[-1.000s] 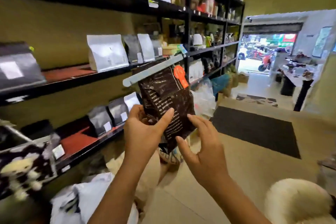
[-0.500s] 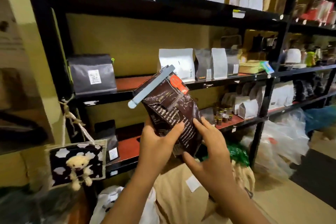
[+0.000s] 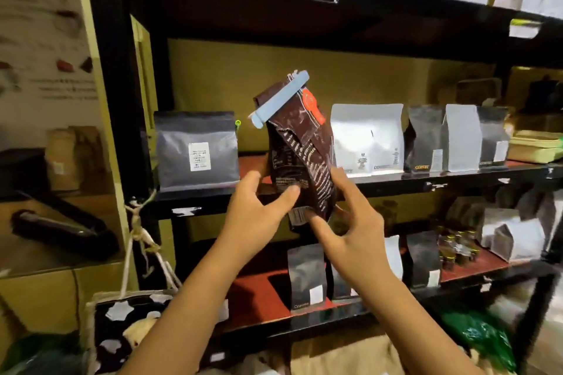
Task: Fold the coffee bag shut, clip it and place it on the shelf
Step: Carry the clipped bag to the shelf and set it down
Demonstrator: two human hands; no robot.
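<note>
Bag (image 3: 300, 161), top folded under clip (image 3: 278, 100), held tilted in air before shelf (image 3: 457, 183), between grey bag (image 3: 196, 151) and white bag (image 3: 367, 138). Left grip (image 3: 259, 210) curled round lower half, thumb on front. Right grip (image 3: 350, 231) spread, fingertips steadying bottom edge. Level base, lower into gap, let go only once standing.

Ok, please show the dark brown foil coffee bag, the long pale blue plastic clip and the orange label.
dark brown foil coffee bag (image 3: 300, 158), head view, middle of printed face.
long pale blue plastic clip (image 3: 278, 98), head view, middle of bar.
orange label (image 3: 312, 106), head view, centre.
</note>
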